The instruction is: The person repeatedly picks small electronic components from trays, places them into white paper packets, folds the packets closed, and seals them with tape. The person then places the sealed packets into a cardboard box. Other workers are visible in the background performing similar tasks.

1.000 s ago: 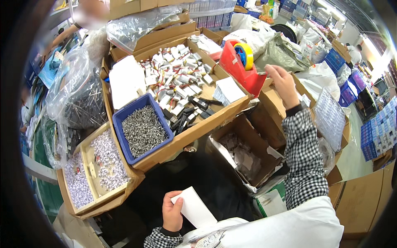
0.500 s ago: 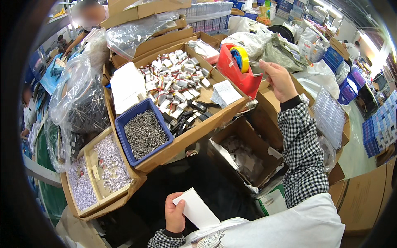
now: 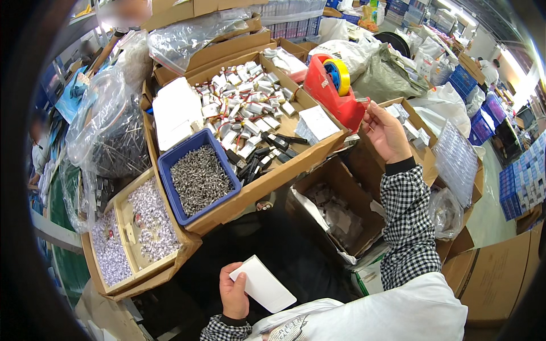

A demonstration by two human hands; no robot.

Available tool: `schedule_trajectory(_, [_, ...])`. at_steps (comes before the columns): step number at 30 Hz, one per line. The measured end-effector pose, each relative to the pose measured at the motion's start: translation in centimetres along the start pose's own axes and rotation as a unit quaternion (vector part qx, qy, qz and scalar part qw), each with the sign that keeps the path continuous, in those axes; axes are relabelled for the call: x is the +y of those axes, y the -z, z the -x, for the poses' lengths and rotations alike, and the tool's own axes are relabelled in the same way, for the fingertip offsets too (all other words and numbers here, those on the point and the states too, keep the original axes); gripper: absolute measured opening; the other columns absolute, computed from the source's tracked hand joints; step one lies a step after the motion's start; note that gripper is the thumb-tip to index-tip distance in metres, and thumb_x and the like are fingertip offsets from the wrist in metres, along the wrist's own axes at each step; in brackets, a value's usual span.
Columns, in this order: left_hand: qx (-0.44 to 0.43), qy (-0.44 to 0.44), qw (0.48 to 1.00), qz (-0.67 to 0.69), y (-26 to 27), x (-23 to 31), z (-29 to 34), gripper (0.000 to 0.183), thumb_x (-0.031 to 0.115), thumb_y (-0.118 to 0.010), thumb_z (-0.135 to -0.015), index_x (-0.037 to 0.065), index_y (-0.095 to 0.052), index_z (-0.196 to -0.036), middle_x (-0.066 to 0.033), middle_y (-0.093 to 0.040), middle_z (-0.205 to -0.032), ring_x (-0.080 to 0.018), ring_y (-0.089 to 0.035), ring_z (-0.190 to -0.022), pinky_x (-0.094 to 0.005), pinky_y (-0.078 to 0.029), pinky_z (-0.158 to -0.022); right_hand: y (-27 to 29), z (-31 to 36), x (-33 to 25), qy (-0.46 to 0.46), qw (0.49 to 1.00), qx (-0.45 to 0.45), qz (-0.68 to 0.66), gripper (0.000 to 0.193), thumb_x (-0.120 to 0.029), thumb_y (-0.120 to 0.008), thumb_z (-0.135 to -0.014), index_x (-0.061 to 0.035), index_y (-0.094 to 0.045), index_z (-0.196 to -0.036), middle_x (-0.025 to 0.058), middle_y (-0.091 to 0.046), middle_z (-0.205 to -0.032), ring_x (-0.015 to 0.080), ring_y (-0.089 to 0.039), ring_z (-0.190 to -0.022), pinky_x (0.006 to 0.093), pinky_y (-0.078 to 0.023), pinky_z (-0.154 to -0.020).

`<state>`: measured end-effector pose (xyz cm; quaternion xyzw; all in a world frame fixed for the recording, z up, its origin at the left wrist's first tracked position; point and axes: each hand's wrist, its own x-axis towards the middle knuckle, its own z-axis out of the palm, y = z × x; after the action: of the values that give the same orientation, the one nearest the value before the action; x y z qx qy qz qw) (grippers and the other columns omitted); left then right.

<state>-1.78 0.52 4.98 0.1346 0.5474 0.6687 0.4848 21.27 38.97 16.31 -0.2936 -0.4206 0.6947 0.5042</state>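
1. Since the earlier frame, the right hand (image 3: 389, 136) had dropped slightly, its fingertips shifting from just above the front end of the red tape dispenser (image 3: 330, 94) to right beside that end. The left hand (image 3: 234, 292) had barely moved.
2. Relative to the dispenser, the left hand was well apart, nearer the body and to its left. It pinched 1 flat white card (image 3: 264, 284), thumb on the top face and fingers behind; the card lay tilted against the dark lap.
3. On the right hand, thumb and forefinger were drawn close together at the dispenser's front end. I could not tell whether they pinched a strip of tape, or whether they touched the dispenser.
4. The yellow tape roll (image 3: 343, 79), with its blue core, sat upright in the dispenser.
5. Just left of the dispenser lay a paper stack (image 3: 321, 125) in the cardboard tray (image 3: 273, 177); farther left were silvery pouches (image 3: 227, 140) with red wires, and the blue bin (image 3: 213, 206) of small metal parts (image 3: 199, 173).
6. My judgement: the step in hand was drawing tape at the dispenser while the card waited. The next move called for a firm pinch on the tape's end, a clean pull across the front edge, and a steady left hand.
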Motion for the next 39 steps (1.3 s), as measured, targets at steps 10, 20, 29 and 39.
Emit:
schedule_trajectory(10, [-0.017,0.021,1.0,-0.013,-0.5,-0.3,-0.3,0.03,-0.003,-0.054,-0.088,0.005,-0.048,-0.117,-0.0065,-0.058,-0.106,-0.0135,-0.056,-0.096,-0.0294,-0.046,-0.089,0.2,1.0,1.0,-0.003,1.0,0.026,0.003,0.019,-0.019,-0.061,-0.093,-0.0057,-0.061,-0.105,0.0028,-0.064,-0.098,0.0117,-0.06,-0.088,0.0263,-0.049,-0.076])
schedule_trajectory(20, [-0.009,-0.052,0.997,-0.063,0.9,-2.7,-0.2,0.03,0.001,-0.059,-0.089,0.006,-0.052,-0.117,-0.0021,-0.057,-0.106,-0.0092,-0.054,-0.098,-0.0258,-0.046,-0.088,-1.0,0.2,4.7,0.075,0.987,-0.072,-0.119,0.013,-0.021,-0.049,-0.099,-0.0098,-0.056,-0.102,-0.0055,-0.051,-0.082,0.0041,-0.045,-0.067,0.0185,-0.036,-0.059])
schedule_trajectory(29, [0.028,-0.12,0.977,-0.174,2.2,-1.0,0.1,0.031,0.002,-0.058,-0.089,0.003,-0.05,-0.119,-0.0044,-0.056,-0.11,-0.0122,-0.054,-0.103,-0.0273,-0.045,-0.091,-3.6,8.2,5.8,-0.004,0.982,-0.039,-0.186,0.01,-0.015,-0.051,-0.098,-0.0056,-0.054,-0.096,-0.002,-0.045,-0.081,0.0055,-0.04,-0.067,0.02,-0.035,-0.057])
schedule_trajectory(39, [0.017,-0.105,0.969,-0.223,1.7,-1.4,2.3,0.029,0.005,-0.059,-0.087,0.005,-0.054,-0.116,-0.0104,-0.062,-0.105,-0.0184,-0.061,-0.094,-0.0303,-0.049,-0.081,-11.8,23.3,16.3,-0.419,0.888,-0.176,-0.07,0.033,-0.008,-0.062,-0.091,-0.0052,-0.048,-0.12,0.0061,-0.062,-0.088,0.0126,-0.057,-0.076,0.0226,-0.047,-0.07])
